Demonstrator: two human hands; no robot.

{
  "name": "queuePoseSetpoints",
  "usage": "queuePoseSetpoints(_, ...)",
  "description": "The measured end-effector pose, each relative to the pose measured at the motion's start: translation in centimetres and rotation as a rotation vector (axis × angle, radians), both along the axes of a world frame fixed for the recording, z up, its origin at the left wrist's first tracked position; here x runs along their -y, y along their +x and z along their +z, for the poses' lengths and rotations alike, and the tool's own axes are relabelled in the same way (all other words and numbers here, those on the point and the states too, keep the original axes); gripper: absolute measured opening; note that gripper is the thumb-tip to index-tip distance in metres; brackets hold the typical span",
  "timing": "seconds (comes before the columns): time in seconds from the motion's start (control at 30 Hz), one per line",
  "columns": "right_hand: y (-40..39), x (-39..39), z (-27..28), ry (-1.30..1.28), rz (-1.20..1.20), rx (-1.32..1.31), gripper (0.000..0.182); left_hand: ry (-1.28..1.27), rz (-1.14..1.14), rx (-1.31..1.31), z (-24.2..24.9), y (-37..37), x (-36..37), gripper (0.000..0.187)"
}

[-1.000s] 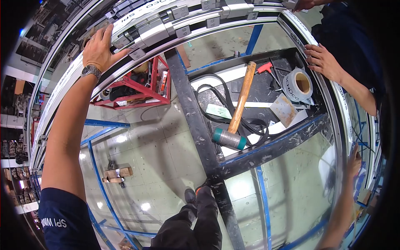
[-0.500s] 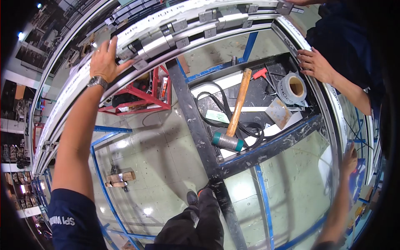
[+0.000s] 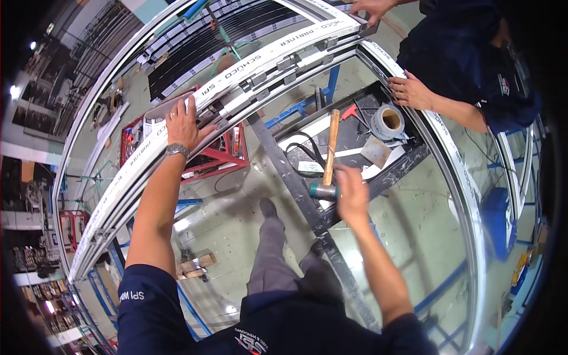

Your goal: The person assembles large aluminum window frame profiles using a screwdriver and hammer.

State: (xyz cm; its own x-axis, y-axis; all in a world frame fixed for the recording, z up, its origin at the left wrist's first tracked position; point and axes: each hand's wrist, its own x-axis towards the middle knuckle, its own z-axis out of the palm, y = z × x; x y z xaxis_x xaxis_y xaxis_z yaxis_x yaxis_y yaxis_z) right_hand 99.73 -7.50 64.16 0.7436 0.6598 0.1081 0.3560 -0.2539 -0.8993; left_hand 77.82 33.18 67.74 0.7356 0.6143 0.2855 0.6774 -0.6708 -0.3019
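My left hand (image 3: 184, 127) lies on the white and silver metal frame (image 3: 236, 74), its fingers stretched across the bar and the thumb out on the inner side. Printed protective film covers the bar, and metal blocks sit along its inner track. Smeared by motion, my right hand (image 3: 353, 198) is over the black tray (image 3: 290, 177), right beside the head of a mallet (image 3: 323, 190). The mallet's wooden handle points away from me. Its head is grey and green, partly covered by my hand.
Across from me a co-worker's hand (image 3: 411, 92) rests on the frame's right side, the other (image 3: 373, 9) at its corner. The tray holds a tape roll (image 3: 390, 120), a red-handled tool (image 3: 349, 112) and a black cord (image 3: 305, 145). A red rack (image 3: 216, 160) stands below the frame.
My right hand has come from the frame's right side to the mallet head. My left hand stays on the frame. The view has shifted, and the co-worker's hands remain on the frame.
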Motion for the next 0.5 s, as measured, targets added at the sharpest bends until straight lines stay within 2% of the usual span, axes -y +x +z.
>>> queuePoseSetpoints(0.03,-2.1,-2.9,-1.8,0.137,0.021,0.083,0.027,-0.007,-0.006,0.003,0.2,0.1,0.0,0.110)
queuePoseSetpoints(0.13,-7.7,-10.8,-3.4,0.228,0.223,-0.863,0.028,-0.079,-0.069,0.020,1.0,-0.3,0.2,0.107)
queuePoseSetpoints(0.2,-10.2,-15.7,-3.0,0.302,0.260,-1.124,0.026,-0.052,-0.231,0.154,2.3,-1.0,2.4,0.096)
queuePoseSetpoints(0.27,-11.4,-19.9,-1.7,0.327,0.188,-1.204,0.024,-0.336,-0.240,0.335,2.2,-3.1,5.1,0.082)
queuePoseSetpoints(0.33,-11.8,-23.4,-1.6,0.323,0.143,-1.258,0.028,-0.911,-0.136,0.617,0.1,-5.4,7.6,0.071)
queuePoseSetpoints(0.4,-11.4,-26.2,-0.8,0.309,0.094,-1.311,0.028,-1.311,-0.023,0.699,-1.5,-7.0,8.6,0.061)
queuePoseSetpoints(0.47,-11.0,-28.4,-1.7,0.341,0.106,-1.295,0.028,-1.499,0.129,0.676,-1.7,-7.4,8.2,0.057)
queuePoseSetpoints(0.5,-10.8,-29.2,-1.7,0.347,0.093,-1.298,0.027,-1.641,0.207,0.762,-1.7,-7.3,8.0,0.055)
